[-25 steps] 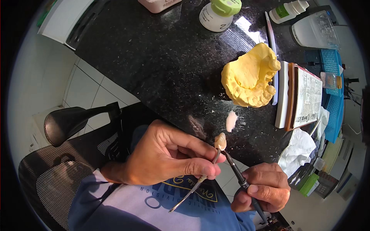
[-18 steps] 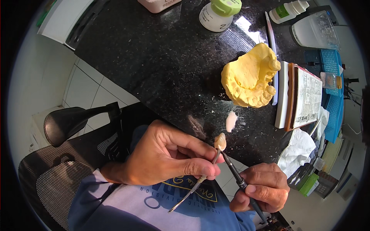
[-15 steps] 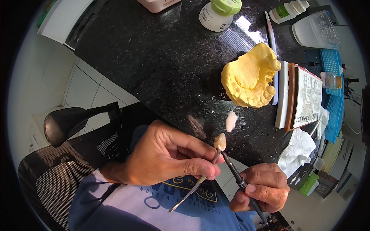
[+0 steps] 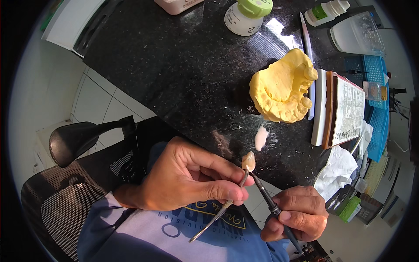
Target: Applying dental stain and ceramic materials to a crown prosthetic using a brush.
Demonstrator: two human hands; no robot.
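My left hand (image 4: 187,183) pinches a curved metal holder (image 4: 220,212) between thumb and fingers; a small cream, tooth-shaped piece (image 4: 248,160) sits on the holder's upper end, just beyond my fingertips. My right hand (image 4: 294,212) grips a dark pen-like tool (image 4: 267,194), its narrow tip at or very near the lower right of the tooth piece; I cannot tell whether they touch. Just above, on the black counter (image 4: 166,74), lie a pale blob of material (image 4: 261,138) and a yellow cast dental model (image 4: 279,85).
At right are stacked tablets with paper (image 4: 347,111), crumpled tissue (image 4: 336,172), blue baskets (image 4: 377,126) and a long pale tool (image 4: 307,35). Behind stand a green-lidded jar (image 4: 242,19), a dropper bottle (image 4: 323,13) and a clear container (image 4: 353,32). A chair armrest (image 4: 74,139) is at left.
Both hands stay in nearly the same pose. The tooth piece and the holder have shifted very slightly left, along with much of the counter's contents in the view.
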